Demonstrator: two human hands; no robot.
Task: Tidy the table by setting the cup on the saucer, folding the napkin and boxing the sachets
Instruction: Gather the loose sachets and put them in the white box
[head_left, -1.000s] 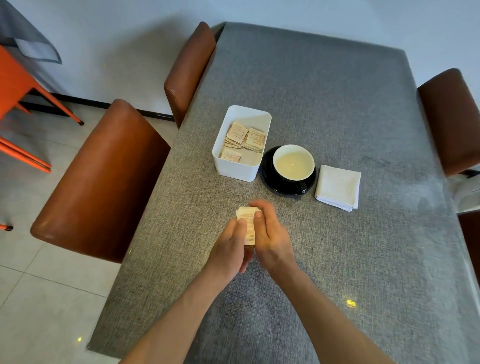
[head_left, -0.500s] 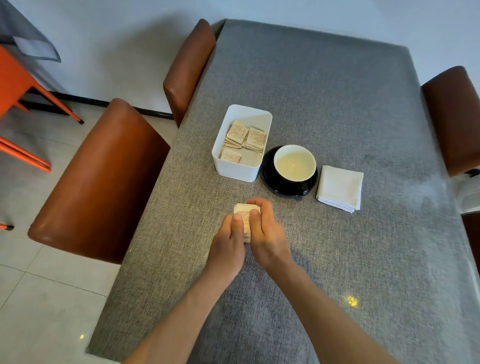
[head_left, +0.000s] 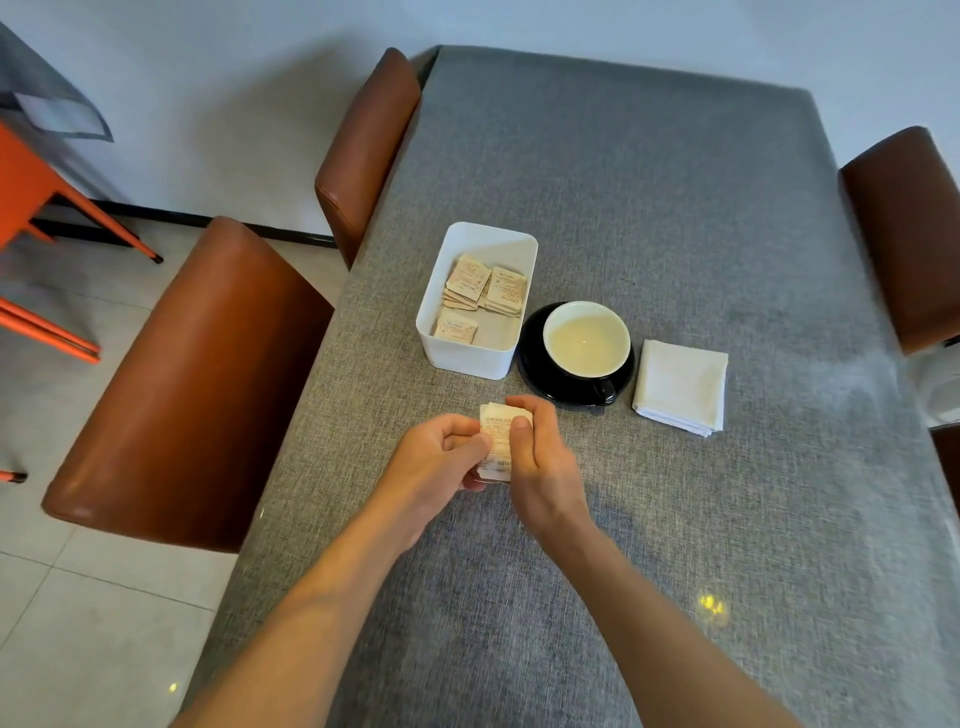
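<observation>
Pale wall (head_left: 234, 130); tiled floor (head_left: 93, 623); brown chairs (head_left: 176, 384); grey-clothed table (head_left: 649, 182)

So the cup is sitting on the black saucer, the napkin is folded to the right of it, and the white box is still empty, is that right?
Not quite: the white box is not empty. The head view shows several sachets already lying in it, while both hands, left hand and right hand, hold another stack. The cup, black saucer and napkin are as you said.

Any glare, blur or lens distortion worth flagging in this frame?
Head view: wide-angle bending curves the table edges; small bright glare spot on the cloth near the right forearm; forearms softly blurred; the sachets in both hands stay fairly sharp.
</observation>
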